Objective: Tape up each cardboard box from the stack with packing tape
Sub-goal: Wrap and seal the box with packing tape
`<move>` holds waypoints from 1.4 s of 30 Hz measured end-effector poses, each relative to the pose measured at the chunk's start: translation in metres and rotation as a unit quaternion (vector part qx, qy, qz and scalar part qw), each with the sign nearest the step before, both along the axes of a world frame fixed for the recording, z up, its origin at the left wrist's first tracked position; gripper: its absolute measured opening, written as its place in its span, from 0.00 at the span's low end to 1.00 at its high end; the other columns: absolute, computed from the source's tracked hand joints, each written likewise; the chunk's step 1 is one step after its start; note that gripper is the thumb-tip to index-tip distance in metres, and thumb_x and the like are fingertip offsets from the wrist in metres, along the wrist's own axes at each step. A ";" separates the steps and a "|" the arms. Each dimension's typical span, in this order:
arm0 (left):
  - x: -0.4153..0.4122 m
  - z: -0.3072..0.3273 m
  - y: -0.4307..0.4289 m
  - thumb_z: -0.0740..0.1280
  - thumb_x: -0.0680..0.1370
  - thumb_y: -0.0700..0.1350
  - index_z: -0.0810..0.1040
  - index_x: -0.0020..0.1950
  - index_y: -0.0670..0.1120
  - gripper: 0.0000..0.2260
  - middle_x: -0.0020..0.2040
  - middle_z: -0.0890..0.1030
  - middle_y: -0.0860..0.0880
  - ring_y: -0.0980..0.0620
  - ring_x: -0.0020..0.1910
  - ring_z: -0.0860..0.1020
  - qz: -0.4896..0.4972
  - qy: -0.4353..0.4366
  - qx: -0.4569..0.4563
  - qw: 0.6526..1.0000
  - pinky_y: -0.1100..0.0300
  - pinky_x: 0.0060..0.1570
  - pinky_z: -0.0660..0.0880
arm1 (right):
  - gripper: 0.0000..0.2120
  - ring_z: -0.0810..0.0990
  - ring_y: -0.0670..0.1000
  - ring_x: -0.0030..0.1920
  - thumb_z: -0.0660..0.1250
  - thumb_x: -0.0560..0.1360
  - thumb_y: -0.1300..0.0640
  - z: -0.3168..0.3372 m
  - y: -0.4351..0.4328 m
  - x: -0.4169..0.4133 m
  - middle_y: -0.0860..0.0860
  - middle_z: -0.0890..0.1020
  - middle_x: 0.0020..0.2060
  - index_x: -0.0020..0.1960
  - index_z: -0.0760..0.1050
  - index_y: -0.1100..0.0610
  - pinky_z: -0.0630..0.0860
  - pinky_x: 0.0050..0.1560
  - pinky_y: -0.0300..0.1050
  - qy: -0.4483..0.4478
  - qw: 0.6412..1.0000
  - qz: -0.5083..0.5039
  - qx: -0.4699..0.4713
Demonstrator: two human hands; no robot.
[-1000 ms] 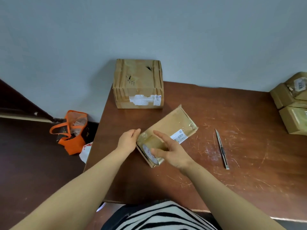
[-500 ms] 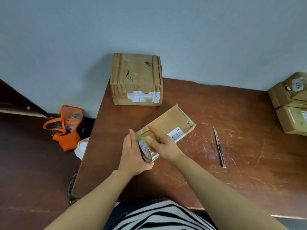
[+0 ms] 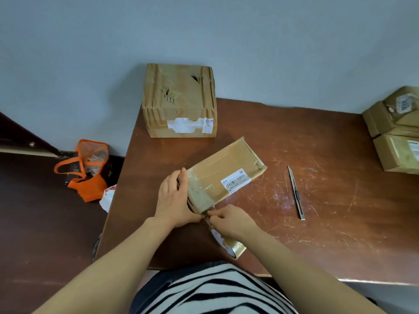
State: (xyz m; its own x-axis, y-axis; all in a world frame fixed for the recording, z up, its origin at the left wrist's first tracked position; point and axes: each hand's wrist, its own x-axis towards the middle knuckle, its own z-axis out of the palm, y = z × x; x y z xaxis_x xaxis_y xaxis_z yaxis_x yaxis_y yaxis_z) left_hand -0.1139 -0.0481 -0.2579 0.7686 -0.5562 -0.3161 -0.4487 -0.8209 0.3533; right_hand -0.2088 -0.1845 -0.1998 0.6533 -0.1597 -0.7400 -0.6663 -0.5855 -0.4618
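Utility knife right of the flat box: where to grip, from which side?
Probably the near handle half of the utility knife, from above, pinching across its narrow width: it lies flat on the table, pointed end away from the person.

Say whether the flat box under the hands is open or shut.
Shut: the flat box lies closed, tape strips across its top; the right hand pinches packing tape at its near corner.

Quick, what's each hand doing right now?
Left hand: open, pressing on the near end of the flat box.
Right hand: closed, gripping the tape roll.
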 end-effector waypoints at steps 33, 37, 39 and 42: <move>-0.003 -0.015 -0.022 0.28 0.70 0.70 0.52 0.77 0.39 0.47 0.78 0.50 0.42 0.50 0.77 0.49 -0.166 -0.122 0.111 0.972 0.58 0.72 0.31 | 0.23 0.80 0.49 0.49 0.67 0.76 0.60 -0.010 -0.001 -0.041 0.52 0.80 0.55 0.70 0.67 0.55 0.76 0.55 0.43 -0.134 0.941 -0.243 0.193; -0.013 -0.011 -0.021 0.28 0.74 0.68 0.67 0.73 0.38 0.48 0.74 0.65 0.41 0.49 0.74 0.61 -0.161 -0.062 0.110 0.979 0.59 0.72 0.37 | 0.25 0.80 0.51 0.57 0.69 0.75 0.58 -0.011 -0.006 -0.044 0.55 0.81 0.56 0.70 0.67 0.53 0.76 0.59 0.43 -0.113 0.940 -0.250 0.203; -0.008 -0.007 -0.018 0.20 0.63 0.73 0.49 0.78 0.42 0.55 0.79 0.47 0.46 0.55 0.74 0.40 -0.156 -0.068 0.086 0.982 0.61 0.70 0.30 | 0.24 0.80 0.50 0.57 0.67 0.76 0.61 -0.011 -0.005 -0.046 0.53 0.80 0.57 0.71 0.67 0.55 0.76 0.60 0.42 -0.118 0.935 -0.250 0.221; -0.013 0.014 -0.011 0.42 0.74 0.72 0.53 0.78 0.42 0.44 0.79 0.53 0.45 0.52 0.78 0.47 -0.037 -0.013 -0.042 0.998 0.58 0.73 0.46 | 0.22 0.81 0.48 0.47 0.65 0.77 0.65 -0.011 -0.006 -0.047 0.50 0.82 0.46 0.69 0.68 0.55 0.77 0.52 0.39 -0.143 0.920 -0.255 0.261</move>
State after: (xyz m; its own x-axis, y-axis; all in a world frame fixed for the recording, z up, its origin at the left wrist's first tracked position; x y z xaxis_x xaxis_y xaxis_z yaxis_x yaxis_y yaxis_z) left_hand -0.1264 -0.0590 -0.2437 0.7315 -0.6356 -0.2467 -0.5166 -0.7529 0.4079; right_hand -0.2554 -0.1904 -0.2107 0.7723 -0.1705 -0.6119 -0.6000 0.1203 -0.7909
